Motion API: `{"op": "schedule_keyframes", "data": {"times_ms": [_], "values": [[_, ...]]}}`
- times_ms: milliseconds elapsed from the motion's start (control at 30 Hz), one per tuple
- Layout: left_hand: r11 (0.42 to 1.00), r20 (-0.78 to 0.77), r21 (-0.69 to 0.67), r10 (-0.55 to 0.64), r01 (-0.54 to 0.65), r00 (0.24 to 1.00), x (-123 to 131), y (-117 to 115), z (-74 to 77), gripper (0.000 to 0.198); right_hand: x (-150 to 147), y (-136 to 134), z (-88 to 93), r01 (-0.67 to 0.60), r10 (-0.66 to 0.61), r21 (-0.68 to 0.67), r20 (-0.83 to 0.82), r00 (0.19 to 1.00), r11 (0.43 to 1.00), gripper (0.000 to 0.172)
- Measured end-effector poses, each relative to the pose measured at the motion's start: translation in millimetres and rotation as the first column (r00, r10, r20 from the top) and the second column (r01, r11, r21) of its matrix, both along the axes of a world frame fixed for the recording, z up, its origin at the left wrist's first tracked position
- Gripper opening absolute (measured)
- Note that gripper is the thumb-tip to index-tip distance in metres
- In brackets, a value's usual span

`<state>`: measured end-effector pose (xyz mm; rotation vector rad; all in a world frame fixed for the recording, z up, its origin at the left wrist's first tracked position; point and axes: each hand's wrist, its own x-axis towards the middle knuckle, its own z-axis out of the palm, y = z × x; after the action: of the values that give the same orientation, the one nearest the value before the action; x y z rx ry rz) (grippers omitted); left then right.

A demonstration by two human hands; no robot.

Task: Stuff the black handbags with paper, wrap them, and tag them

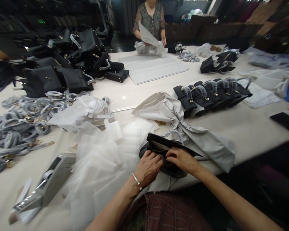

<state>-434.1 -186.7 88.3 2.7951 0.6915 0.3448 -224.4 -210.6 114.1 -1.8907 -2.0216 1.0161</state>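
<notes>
A black handbag lies at the table's front edge, its mouth open toward me and a pale lining showing inside. My left hand has its fingers curled over the bag's near rim on the left. At the right of the opening, my right hand is closed in a pinch at the rim, with some fingertips hidden inside. Just behind the bag is a crumpled grey dust bag. Translucent white wrapping sheets spread out to the left of my hands.
A tape dispenser stands at left, near wrapped straps. Black handbags are piled behind them. More small handbags line up at right. Across the table, a person handles white sheeting beside a grey board.
</notes>
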Motion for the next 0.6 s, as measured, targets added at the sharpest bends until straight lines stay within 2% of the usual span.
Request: {"op": "schedule_keyframes", "data": {"times_ms": [100, 167, 267, 333, 467, 600], "values": [[0.999, -0.059, -0.037, 0.008, -0.010, 0.998, 7.6, 1.2, 10.2, 0.021, 23.5, -11.3, 21.3, 0.094, -0.087, -0.043, 0.132, 0.987, 0.995, 0.010], [0.997, -0.094, -0.067, 0.036, -0.043, 0.995, 14.5, 3.7, 12.9, 0.032, 28.7, -21.8, 25.4, 0.096, -0.063, -0.114, 0.267, 0.962, 0.989, 0.009], [0.985, -0.194, -0.107, 0.113, -0.135, 0.974, 26.2, 10.5, 16.5, 0.034, 22.3, -35.1, 15.3, 0.085, -0.031, -0.127, 0.384, 0.923, 0.988, 0.012], [0.982, -0.231, -0.104, 0.128, -0.156, 0.965, 34.2, 14.1, 21.5, 0.028, 16.9, -40.7, 4.1, 0.119, -0.074, -0.082, 0.417, 0.906, 0.990, 0.012], [0.987, -0.189, -0.099, 0.106, -0.126, 0.976, 50.1, 9.6, 30.4, 0.012, 18.2, -48.8, -14.0, 0.178, -0.176, 0.020, 0.284, 0.943, 0.984, 0.015], [0.936, -0.275, -0.284, 0.127, -0.206, 0.953, 63.5, -3.9, 24.6, 0.016, 22.5, -58.9, -25.9, 0.246, -0.252, 0.081, 0.080, 0.964, 0.966, 0.016]]}}
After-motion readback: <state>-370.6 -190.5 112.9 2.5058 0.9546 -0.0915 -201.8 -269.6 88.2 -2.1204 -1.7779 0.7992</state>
